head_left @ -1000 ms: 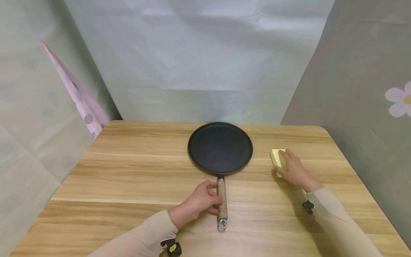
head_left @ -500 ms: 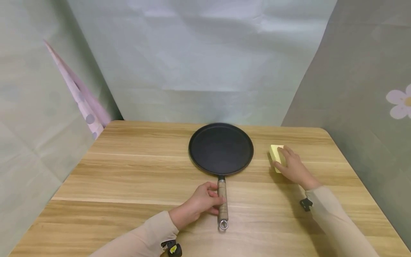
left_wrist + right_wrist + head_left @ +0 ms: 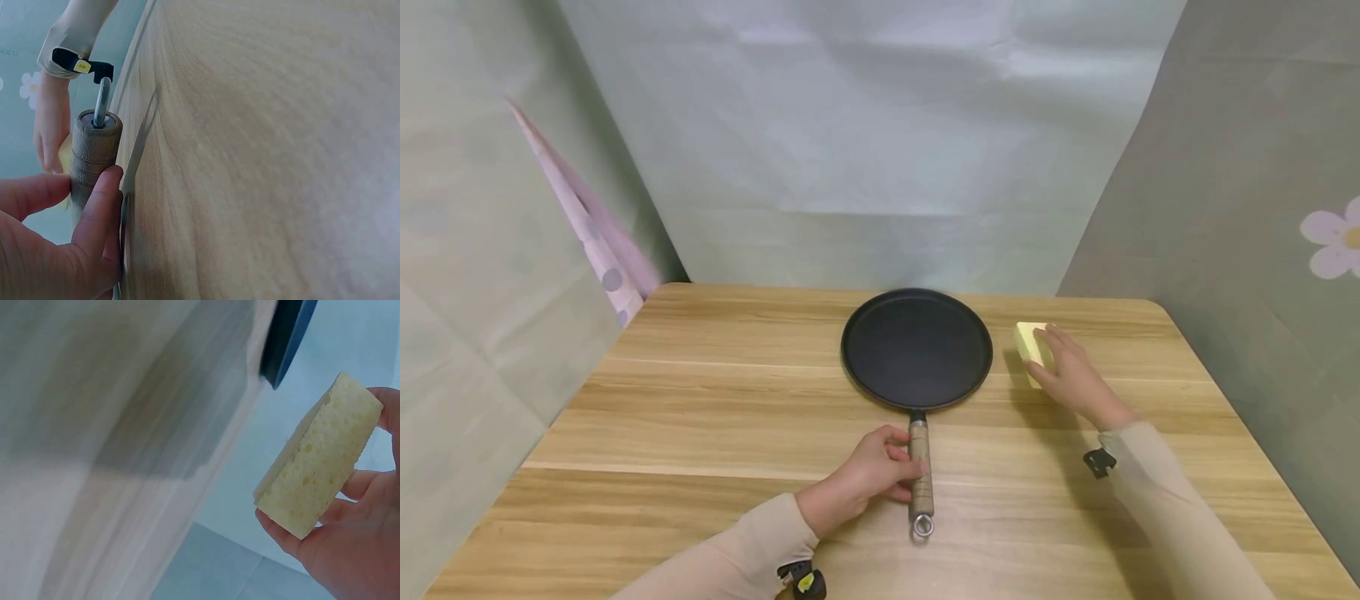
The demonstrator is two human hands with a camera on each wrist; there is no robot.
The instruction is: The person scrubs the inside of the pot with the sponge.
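Note:
A flat black round pan (image 3: 916, 347) lies in the middle of the wooden table (image 3: 715, 417), its wood-wrapped handle (image 3: 920, 467) pointing toward me. My left hand (image 3: 871, 475) grips that handle (image 3: 92, 150), thumb and fingers curled round it. A metal ring (image 3: 921, 525) ends the handle. My right hand (image 3: 1067, 375) holds a pale yellow sponge (image 3: 1028, 342), lifted off the table just right of the pan's rim. In the right wrist view the sponge (image 3: 319, 456) sits between my fingers, with the pan's edge (image 3: 289, 337) beyond it.
Grey-green backdrop sheets wall in the table at the back and both sides. A pink dotted fabric strip (image 3: 587, 233) leans at the back left corner. A flower print (image 3: 1333, 237) marks the right sheet.
My right hand has lifted the sponge and carried it up and left, closer to the pan's right rim. The left hand stays on the handle.

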